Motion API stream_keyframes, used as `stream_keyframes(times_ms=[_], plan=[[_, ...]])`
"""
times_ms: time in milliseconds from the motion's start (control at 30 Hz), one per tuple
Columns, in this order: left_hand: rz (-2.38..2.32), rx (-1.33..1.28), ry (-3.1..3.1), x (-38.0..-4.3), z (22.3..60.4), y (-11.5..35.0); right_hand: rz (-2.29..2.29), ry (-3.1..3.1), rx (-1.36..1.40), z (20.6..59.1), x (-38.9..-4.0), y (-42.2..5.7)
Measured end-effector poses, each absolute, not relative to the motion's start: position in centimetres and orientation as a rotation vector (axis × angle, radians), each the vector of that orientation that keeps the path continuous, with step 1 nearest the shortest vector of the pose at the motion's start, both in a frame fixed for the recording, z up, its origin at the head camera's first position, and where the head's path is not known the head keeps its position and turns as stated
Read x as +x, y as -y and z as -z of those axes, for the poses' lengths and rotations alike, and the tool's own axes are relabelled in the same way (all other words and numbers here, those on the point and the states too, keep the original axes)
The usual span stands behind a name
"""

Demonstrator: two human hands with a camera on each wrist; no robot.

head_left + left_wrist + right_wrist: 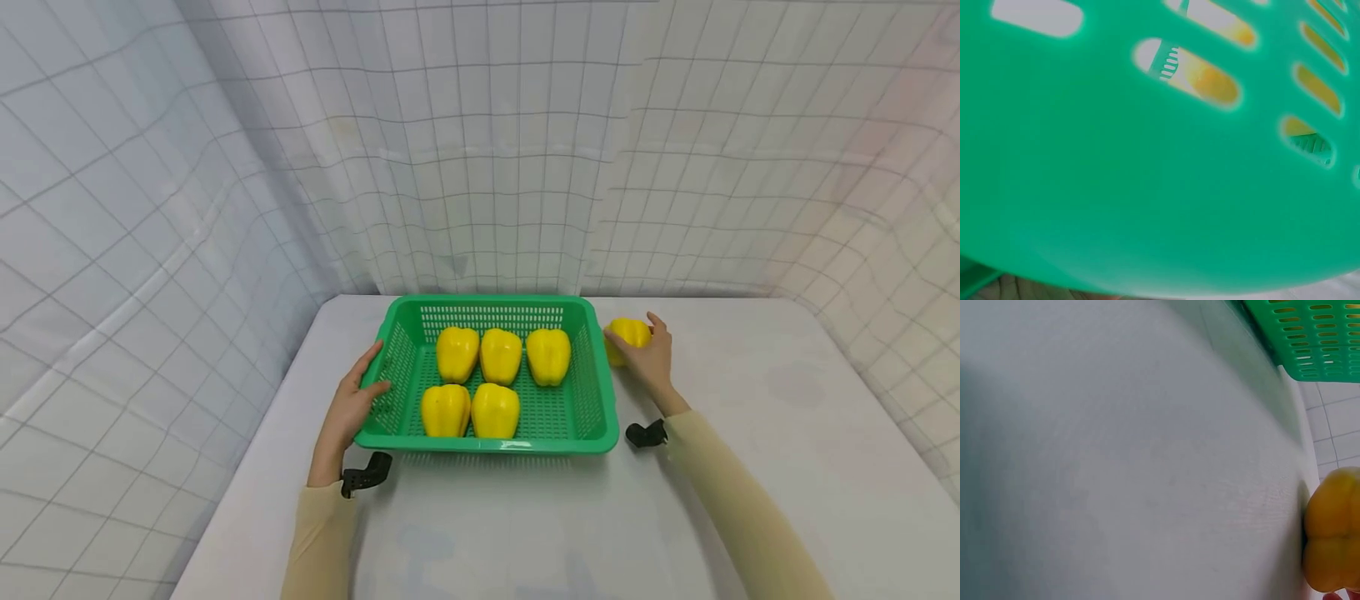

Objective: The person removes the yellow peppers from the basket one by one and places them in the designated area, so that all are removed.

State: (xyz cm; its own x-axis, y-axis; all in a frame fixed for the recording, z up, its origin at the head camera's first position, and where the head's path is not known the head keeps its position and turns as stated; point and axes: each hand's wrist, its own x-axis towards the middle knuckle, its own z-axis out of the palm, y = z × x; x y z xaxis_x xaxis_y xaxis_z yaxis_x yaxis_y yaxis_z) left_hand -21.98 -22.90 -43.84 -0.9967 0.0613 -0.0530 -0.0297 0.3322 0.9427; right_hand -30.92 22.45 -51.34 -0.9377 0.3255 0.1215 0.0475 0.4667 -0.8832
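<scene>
A green plastic basket (487,447) sits on the table with several yellow bell peppers (495,410) inside, in a back and a front row. My left hand (351,408) holds its left side, thumb over the rim. The left wrist view is mostly filled by the basket's slotted wall (1116,156). Just right of the basket, my right hand (651,358) grips another yellow bell pepper (628,333), fingers and thumb on either side. That bell pepper (1333,531) also shows at the right edge of the right wrist view, with fingertips (1332,596) at its underside.
The white table (772,417) extends to the right of the basket and toward the front. White cloth with a grid pattern (487,167) hangs behind and at both sides. A black wrist device (366,473) is on the left wrist, another (645,434) on the right.
</scene>
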Motion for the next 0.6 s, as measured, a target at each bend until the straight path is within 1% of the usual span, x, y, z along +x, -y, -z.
stream_keyframes(times_ms=[100, 333, 600], plan=[[-1.762, 0.047, -2.524, -22.5, 45.1, 23.5, -1.449, 2.393, -0.309, 51.3, -30.8, -22.4], [-1.755, 0.05, -2.538, -22.6, 45.2, 23.5, -1.311, 2.175, -0.236, 49.6, -30.3, -22.3], [-1.762, 0.053, -2.54, -22.6, 45.4, 23.5, -1.191, 1.947, 0.102, 45.2, -30.3, -20.9]])
